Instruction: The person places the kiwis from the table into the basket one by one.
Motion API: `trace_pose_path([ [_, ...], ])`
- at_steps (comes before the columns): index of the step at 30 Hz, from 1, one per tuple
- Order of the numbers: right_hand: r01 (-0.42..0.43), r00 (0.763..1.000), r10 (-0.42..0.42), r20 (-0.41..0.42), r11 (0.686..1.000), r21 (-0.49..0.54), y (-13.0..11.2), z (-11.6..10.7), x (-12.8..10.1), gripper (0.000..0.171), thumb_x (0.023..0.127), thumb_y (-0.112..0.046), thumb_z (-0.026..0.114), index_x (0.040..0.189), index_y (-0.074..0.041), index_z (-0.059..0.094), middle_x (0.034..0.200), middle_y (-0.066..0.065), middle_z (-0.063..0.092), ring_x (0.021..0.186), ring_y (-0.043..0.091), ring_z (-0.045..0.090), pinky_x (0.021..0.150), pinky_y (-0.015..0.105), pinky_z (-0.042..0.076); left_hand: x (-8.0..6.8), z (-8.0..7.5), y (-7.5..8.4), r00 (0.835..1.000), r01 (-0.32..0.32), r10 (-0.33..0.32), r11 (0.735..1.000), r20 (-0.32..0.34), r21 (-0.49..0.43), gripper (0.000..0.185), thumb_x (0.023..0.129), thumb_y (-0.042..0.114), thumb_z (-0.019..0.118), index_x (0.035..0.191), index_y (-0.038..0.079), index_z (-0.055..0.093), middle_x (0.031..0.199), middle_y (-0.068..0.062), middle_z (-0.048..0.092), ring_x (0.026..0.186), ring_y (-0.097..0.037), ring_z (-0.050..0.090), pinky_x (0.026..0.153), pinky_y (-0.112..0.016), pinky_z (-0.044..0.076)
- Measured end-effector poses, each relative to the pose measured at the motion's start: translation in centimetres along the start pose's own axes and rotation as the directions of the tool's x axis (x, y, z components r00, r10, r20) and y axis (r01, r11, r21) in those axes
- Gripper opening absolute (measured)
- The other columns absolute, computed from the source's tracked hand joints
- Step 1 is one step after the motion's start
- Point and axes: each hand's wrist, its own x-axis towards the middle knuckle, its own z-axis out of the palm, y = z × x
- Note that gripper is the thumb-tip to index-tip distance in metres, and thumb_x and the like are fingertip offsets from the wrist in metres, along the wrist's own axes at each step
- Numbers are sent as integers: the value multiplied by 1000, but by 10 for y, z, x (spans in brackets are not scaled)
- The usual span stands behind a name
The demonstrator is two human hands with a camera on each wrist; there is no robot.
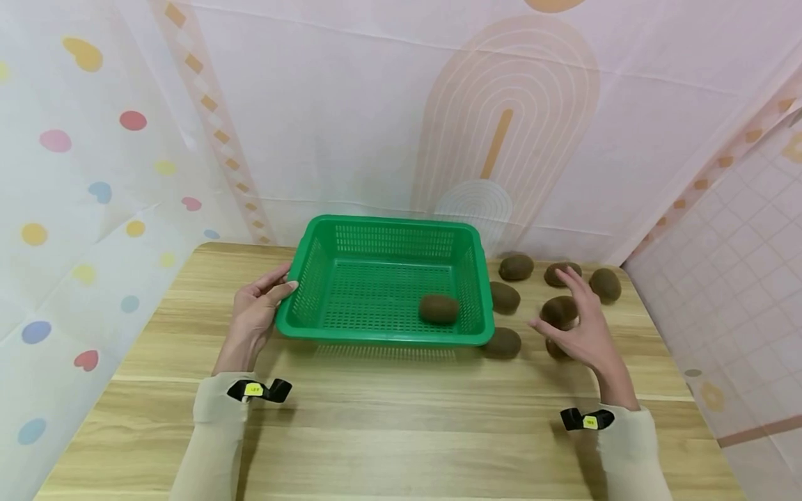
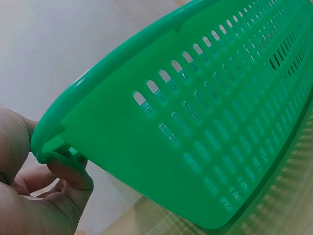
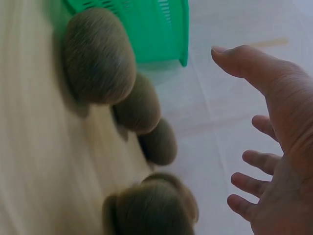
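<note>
My left hand [image 1: 253, 313] grips the left end of a green plastic basket [image 1: 388, 339], with the thumb at its rim and the fingers curled under it. In the left wrist view, the curled fingers [image 2: 68, 171] show beneath the rim. Inside the basket, toward its front right, lies one brown kiwi [image 1: 439, 309]. My right hand [image 1: 589, 332] hovers over the kiwis on the right with fingers and thumb spread apart and nothing between them. Below it are a kiwi [image 1: 557, 310] and another partly hidden kiwi [image 1: 555, 349].
Along the basket's right side lie three kiwis, including the back kiwi [image 1: 516, 266] and the front kiwi [image 1: 504, 343]. Two more, one a far-right kiwi [image 1: 605, 285], sit near the back edge of the wooden table [image 1: 401, 431]. A patterned cloth [image 1: 351, 125] hangs behind.
</note>
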Motion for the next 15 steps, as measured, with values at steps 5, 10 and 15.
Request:
trace_pose_path([
  [5, -42, 999, 42, 30, 999, -3, 13, -3, -12, 97, 85, -23, 85, 164, -18, 28, 170, 24, 12, 155, 53, 8, 110, 85, 16, 0, 1, 0, 1000, 1, -1, 1000, 5, -5, 59, 96, 9, 72, 151, 7, 51, 114, 9, 58, 107, -4, 52, 77, -11, 57],
  [10, -75, 996, 75, 43, 997, -10, 26, -5, -25, 99, 85, -21, 85, 164, -13, 26, 170, 25, 9, 154, 56, 9, 109, 85, 18, -1, 1, 0, 1000, 0, 0, 1000, 12, -8, 58, 97, 9, 72, 151, 8, 52, 114, 8, 57, 107, -4, 52, 78, -11, 58],
  [15, -104, 993, 106, 55, 994, -35, 33, -6, -34, 100, 84, -24, 86, 163, -12, 27, 168, 30, 13, 151, 58, 13, 108, 85, 20, -1, 0, -1, 1000, -1, 1, 1000, 19, -16, 58, 97, 10, 71, 152, 8, 51, 113, 8, 57, 106, -4, 53, 77, -12, 58],
])
